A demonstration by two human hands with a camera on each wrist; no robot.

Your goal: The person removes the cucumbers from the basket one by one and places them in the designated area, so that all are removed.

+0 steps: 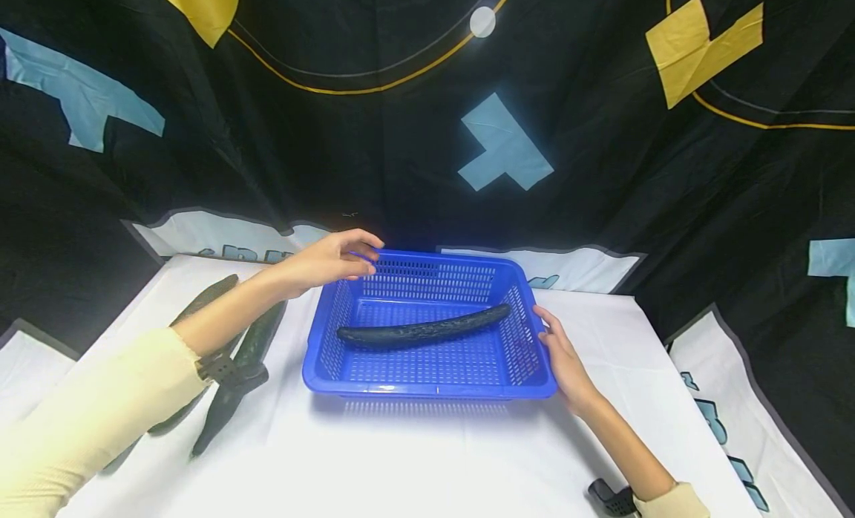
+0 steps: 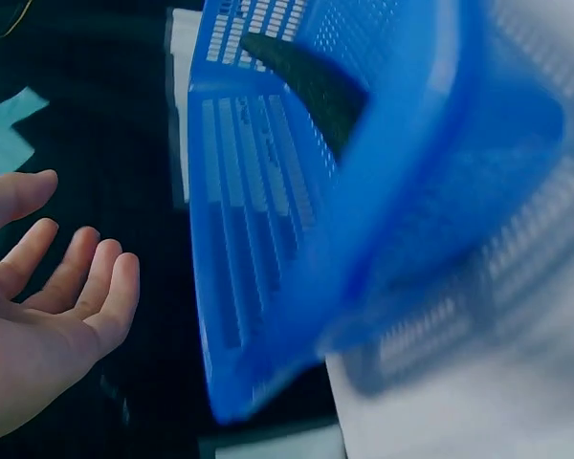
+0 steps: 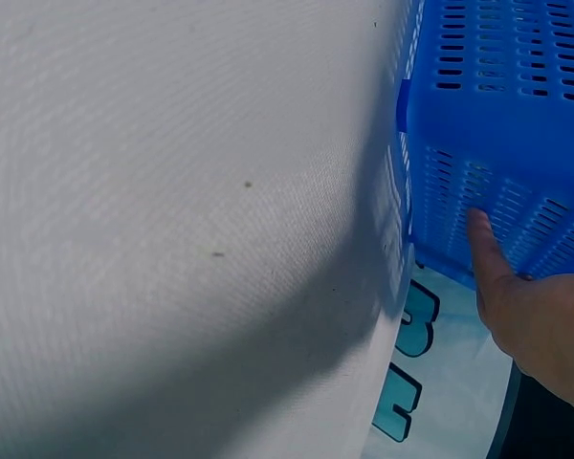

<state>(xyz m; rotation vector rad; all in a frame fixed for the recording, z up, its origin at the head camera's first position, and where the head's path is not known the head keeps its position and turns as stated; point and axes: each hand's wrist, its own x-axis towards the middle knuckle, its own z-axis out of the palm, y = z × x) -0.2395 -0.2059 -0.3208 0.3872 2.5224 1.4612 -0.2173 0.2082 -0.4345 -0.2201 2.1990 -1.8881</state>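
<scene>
A long dark green cucumber (image 1: 424, 331) lies across the inside of a blue plastic basket (image 1: 437, 390) on the white table. My left hand (image 1: 330, 260) is above the basket's far left corner, fingers loosely bent and nothing held. In the left wrist view, a gap shows between that hand (image 2: 62, 296) and the basket (image 2: 220, 363). At the basket's right side, my right hand (image 1: 566, 362) touches the outside of the wall near the rim. One straight finger (image 3: 486, 244) lies against the slotted wall in the right wrist view; the other fingers are mostly hidden.
Several more cucumbers (image 1: 257, 336) lie on the table's left side, partly covered by my left forearm and its wrist strap. Behind the white table (image 1: 427, 466) hangs a black cloth (image 1: 374, 154) with blue and yellow shapes.
</scene>
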